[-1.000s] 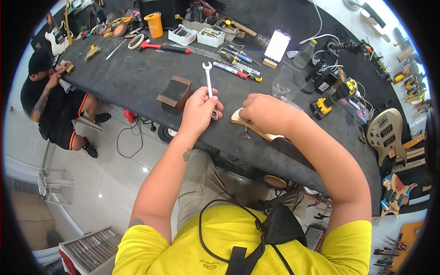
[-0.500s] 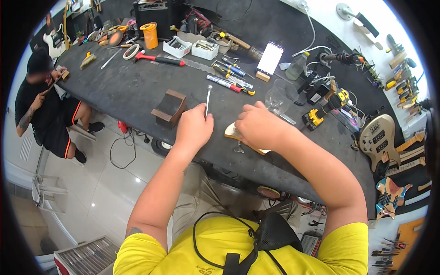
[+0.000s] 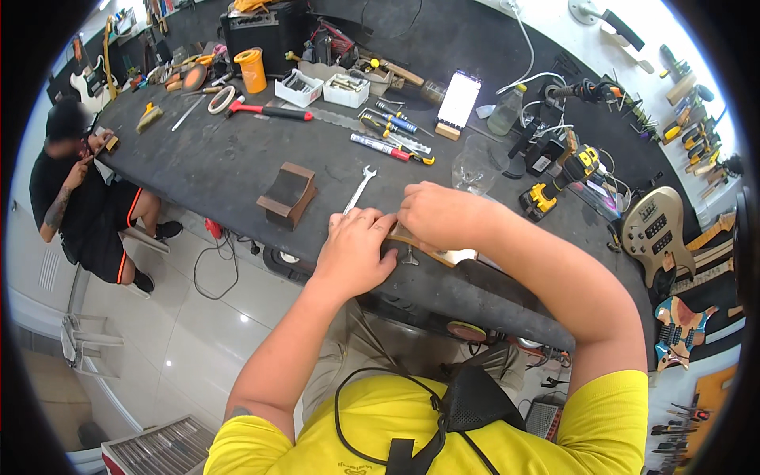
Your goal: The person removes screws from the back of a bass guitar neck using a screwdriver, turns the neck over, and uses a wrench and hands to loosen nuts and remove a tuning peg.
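Note:
A pale wooden guitar headstock [image 3: 459,256] lies near the front edge of the dark bench, largely covered by my hands. A metal tuner key [image 3: 410,256] sticks out on its near side. My left hand [image 3: 355,247] bends round its left end, fingers above and thumb below. My right hand [image 3: 447,218] is closed over its top, fingertips pinched together; what they hold is hidden. A silver open-end wrench [image 3: 360,190] lies on the bench, its lower end by my left fingers. Left of it stands a brown wooden block [image 3: 290,194] with a dark curved top.
Behind lie a red-and-black hammer [image 3: 269,112], markers and screwdrivers [image 3: 388,123], and white trays [image 3: 346,91] of small parts. A phone [image 3: 461,99] stands upright. To the right are a yellow drill [image 3: 558,182] and a guitar body [image 3: 659,237]. A person [image 3: 75,190] works at far left.
The wrench has left my left hand and lies on the bench. That hand has moved right to the headstock's end. My right hand has shifted slightly left over the headstock.

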Demonstrator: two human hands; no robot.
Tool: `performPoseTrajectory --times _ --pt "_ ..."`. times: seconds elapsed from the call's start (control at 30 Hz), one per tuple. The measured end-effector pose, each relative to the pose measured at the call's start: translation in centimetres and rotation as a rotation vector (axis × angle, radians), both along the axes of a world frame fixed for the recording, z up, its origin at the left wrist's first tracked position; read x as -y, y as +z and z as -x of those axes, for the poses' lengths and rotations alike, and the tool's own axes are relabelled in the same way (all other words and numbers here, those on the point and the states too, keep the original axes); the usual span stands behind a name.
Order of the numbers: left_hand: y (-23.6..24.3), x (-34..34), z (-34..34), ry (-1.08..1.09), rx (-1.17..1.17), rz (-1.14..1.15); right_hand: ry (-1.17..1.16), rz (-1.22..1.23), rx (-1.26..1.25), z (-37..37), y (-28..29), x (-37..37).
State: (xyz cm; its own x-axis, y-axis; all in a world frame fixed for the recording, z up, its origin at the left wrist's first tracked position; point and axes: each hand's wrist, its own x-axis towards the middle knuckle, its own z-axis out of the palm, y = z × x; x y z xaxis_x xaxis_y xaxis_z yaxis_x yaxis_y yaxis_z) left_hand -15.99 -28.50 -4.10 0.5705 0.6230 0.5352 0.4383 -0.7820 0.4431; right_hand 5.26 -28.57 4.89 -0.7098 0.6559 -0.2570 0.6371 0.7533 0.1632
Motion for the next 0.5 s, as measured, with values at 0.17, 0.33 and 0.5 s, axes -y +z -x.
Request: performPoseTrajectory --times 0.17,0.33,0.5 --pt "-1.2 -1.1 -0.4 -0.001 -0.056 0.005 0.047 0.016 -0.039 0.0 0.0 -0.7" --pt "-1.1 -0.3 -1.4 0.036 0.013 0.073 0.026 0.001 -0.107 -0.5 0.0 -0.3" --pt "0.3 1.5 -2.7 0.077 0.293 0.515 0.038 -0.052 -0.195 -1.2 2.4 0.2"
